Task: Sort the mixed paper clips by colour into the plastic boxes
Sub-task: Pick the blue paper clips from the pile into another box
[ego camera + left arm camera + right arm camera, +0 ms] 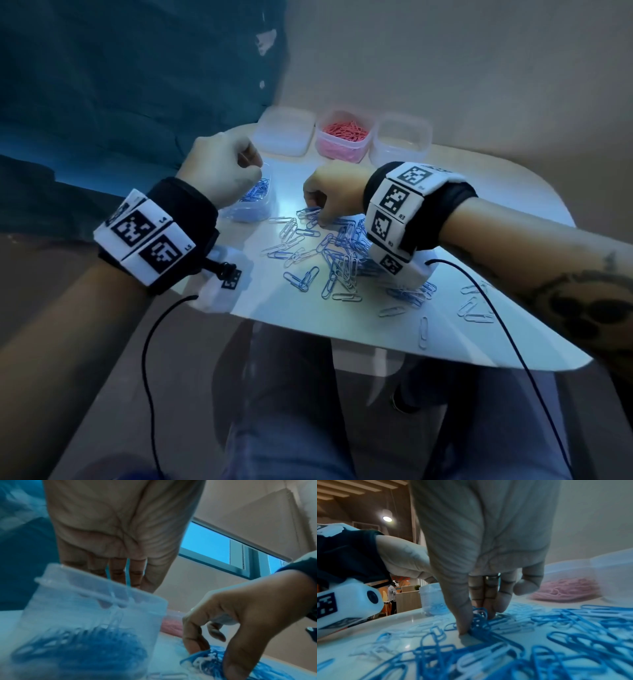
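Paper clips (329,253), blue + white mixed, lie loose mid-table on the white table (513,192), w/ a few strays toward its near-right edge. Going L to R: left hand (219,171) hangs over the blue-clip box (253,205) at the table's left side, fingers bunched downward; in the left wrist view blue clips (127,580) stick out between the fingers (118,572) and dip below the box rim, so the hand is pinching them; box is part full of blue clips. Next, right hand (329,192) is down on the far side of the loose pile, thumb + fingertips (464,622) closed narrow around a small bunch of blue clips (479,616) on the tabletop; ring visible on one finger. Back row along the far edge, L to R: clear box (286,135), contents not discernible; pink-clip box (344,135) w/ pink clips inside; another clear box (400,140), looks see-through, can't tell contents. Both wrists wear black bands w/ white marker tags + thin black cables. Person's jeans-clad legs (291,394) show below the table edge.
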A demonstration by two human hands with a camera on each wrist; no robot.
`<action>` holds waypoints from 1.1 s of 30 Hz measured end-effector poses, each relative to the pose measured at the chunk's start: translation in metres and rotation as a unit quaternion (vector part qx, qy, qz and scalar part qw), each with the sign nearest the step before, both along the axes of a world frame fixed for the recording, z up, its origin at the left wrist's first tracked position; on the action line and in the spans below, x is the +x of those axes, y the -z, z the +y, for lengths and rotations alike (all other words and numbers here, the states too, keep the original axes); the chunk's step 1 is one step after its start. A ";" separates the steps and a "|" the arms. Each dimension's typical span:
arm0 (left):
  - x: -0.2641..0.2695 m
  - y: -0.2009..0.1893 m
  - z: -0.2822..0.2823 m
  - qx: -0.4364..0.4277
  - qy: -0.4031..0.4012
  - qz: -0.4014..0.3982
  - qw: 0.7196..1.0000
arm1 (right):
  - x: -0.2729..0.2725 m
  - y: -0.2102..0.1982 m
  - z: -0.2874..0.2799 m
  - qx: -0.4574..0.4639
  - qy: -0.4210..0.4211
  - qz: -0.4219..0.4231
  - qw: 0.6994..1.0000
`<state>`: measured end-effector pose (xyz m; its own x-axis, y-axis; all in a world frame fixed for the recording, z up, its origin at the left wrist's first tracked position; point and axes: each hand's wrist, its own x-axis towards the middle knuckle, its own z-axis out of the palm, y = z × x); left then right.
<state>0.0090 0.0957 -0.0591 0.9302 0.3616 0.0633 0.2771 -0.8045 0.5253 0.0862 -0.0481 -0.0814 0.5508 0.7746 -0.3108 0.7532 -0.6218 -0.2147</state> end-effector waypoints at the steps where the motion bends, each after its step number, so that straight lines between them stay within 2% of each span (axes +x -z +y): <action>1: -0.002 -0.001 -0.002 -0.003 -0.001 -0.010 1.000 | 0.000 0.000 0.002 -0.005 0.007 0.008 1.000; 7: -0.024 -0.001 -0.016 -0.064 -0.001 -0.096 0.993 | 0.001 -0.001 0.005 -0.021 0.038 0.039 0.998; 10: -0.037 0.006 -0.029 -0.108 0.002 -0.108 0.988 | 0.000 0.002 0.003 -0.020 0.050 0.045 0.998; 13: -0.047 0.011 -0.041 -0.202 -0.002 -0.115 0.973 | -0.001 0.002 -0.001 -0.012 0.061 0.050 0.997; 15: -0.051 0.014 -0.050 -0.299 -0.019 -0.128 0.945 | 0.001 -0.005 -0.007 0.022 0.066 0.062 0.996; 17: -0.053 0.018 -0.063 -0.415 -0.052 -0.137 0.898 | 0.003 -0.018 -0.019 0.074 0.085 0.100 0.989; 20: -0.050 0.024 -0.087 -0.575 -0.116 -0.139 0.798 | -0.007 -0.038 -0.039 0.160 0.116 0.175 0.965; 22: -0.044 0.026 -0.101 -0.681 -0.137 -0.123 0.708 | -0.021 -0.045 -0.047 0.213 0.120 0.219 0.944; 24: -0.040 0.023 -0.115 -0.780 -0.134 -0.137 0.596 | -0.037 -0.045 -0.053 0.242 0.122 0.236 0.933; 26: -0.036 0.020 -0.126 -0.848 -0.120 -0.175 0.487 | -0.051 -0.042 -0.059 0.240 0.118 0.181 0.946; 27: -0.035 0.020 -0.131 -0.868 -0.113 -0.188 0.445 | -0.057 -0.040 -0.065 0.244 0.115 0.139 0.953; 29: -0.035 0.021 -0.140 -0.895 -0.094 -0.195 0.391 | -0.068 -0.038 -0.079 0.294 0.131 0.086 0.943; 33: -0.041 0.016 -0.164 -0.934 -0.059 -0.157 0.316 | -0.099 -0.035 -0.115 0.438 0.219 0.041 0.871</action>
<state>-0.0323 -0.0687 -0.0751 0.9573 0.0718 -0.2799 -0.0545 0.9961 0.0690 -0.0127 -0.1629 -0.0464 0.8568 0.4555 0.2416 0.4449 -0.4163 -0.7929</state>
